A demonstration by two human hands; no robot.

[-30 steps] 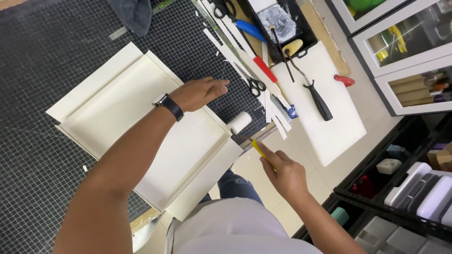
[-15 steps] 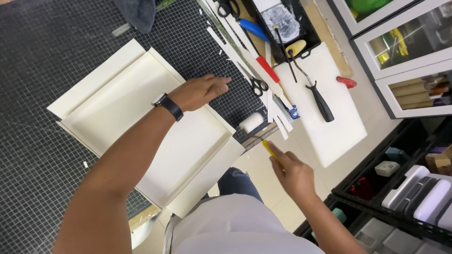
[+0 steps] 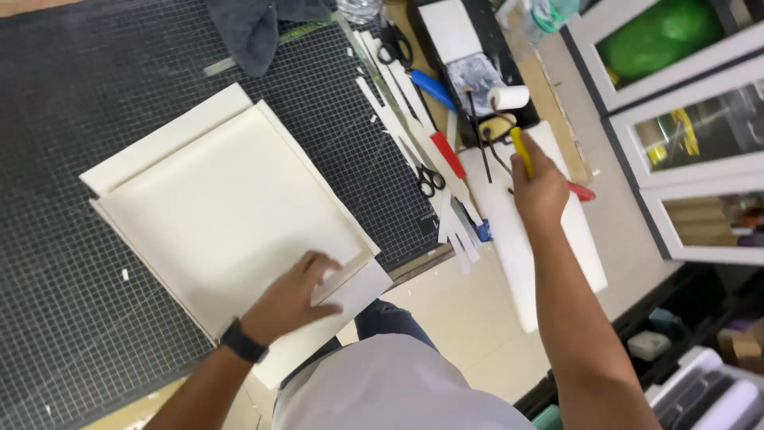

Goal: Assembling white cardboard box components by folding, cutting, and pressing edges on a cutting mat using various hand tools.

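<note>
The right hand [image 3: 539, 189] covers most of the roller's yellow handle [image 3: 521, 151]. At twelve o'clock, the grey cloth [image 3: 259, 28] and scissors [image 3: 394, 44] are cut off by the top edge.

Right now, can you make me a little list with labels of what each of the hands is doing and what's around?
left hand: pressing flat on the large cream board panel
right hand: gripping the yellow-handled small white paint roller
roller position: over the black tray
surface: dark gridded cutting mat
nearby: black-handled scissors, white paper strips
</note>
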